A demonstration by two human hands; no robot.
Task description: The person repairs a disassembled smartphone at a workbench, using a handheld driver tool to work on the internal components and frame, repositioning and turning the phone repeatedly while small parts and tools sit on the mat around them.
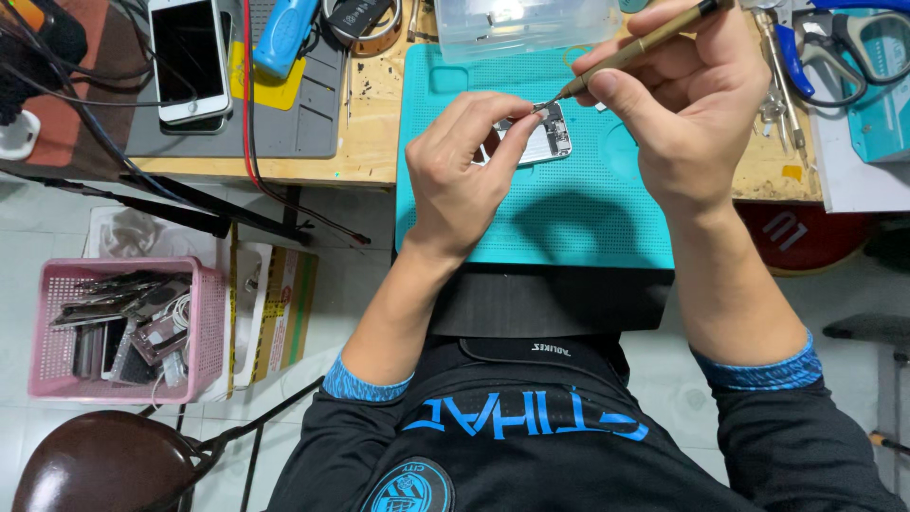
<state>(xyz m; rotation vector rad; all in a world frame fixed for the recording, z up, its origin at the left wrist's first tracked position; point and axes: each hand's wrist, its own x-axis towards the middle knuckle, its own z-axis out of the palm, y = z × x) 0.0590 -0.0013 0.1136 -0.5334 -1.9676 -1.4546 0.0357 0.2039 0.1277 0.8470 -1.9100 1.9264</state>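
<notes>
My left hand point(466, 163) pinches a small silver opened phone body point(548, 140) and holds it just above a teal work mat point(569, 218). My right hand point(684, 104) grips a slim brass-coloured screwdriver point(637, 45) like a pen. Its tip touches the top edge of the phone body, close to my left fingertips. My fingers hide much of the phone body.
A white smartphone point(190, 59) lies on a grey mat point(284, 123) at the back left, beside a blue tool point(282, 36) and cables. A clear plastic box point(527, 27) sits behind the teal mat. Tweezers and scissors point(834, 47) lie right. A pink basket point(204, 327) of parts stands on the floor.
</notes>
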